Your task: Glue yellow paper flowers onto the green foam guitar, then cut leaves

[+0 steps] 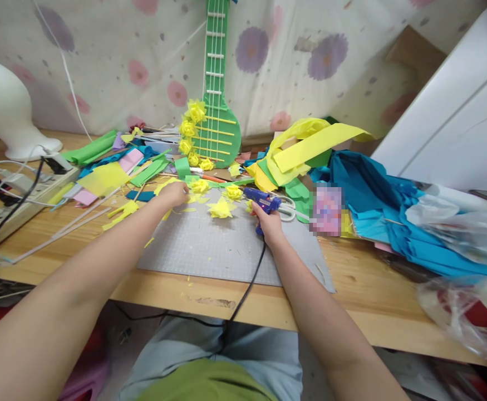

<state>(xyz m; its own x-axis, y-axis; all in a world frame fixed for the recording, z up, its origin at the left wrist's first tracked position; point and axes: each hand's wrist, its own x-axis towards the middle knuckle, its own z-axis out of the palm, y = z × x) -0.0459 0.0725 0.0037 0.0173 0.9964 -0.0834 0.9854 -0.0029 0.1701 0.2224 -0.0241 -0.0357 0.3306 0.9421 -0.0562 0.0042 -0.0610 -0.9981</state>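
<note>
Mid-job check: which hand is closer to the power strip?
Left. The left hand is to the right of the power strip, with paper scraps between; the right hand, holding the glue gun, is farther right.

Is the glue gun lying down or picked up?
Picked up: the right hand grips the glue gun by its handle, and its black cord runs down over the mat.

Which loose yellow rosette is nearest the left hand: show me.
The leftmost loose rosette, just right of the left hand; other loose ones lie nearer the glue gun.
</note>
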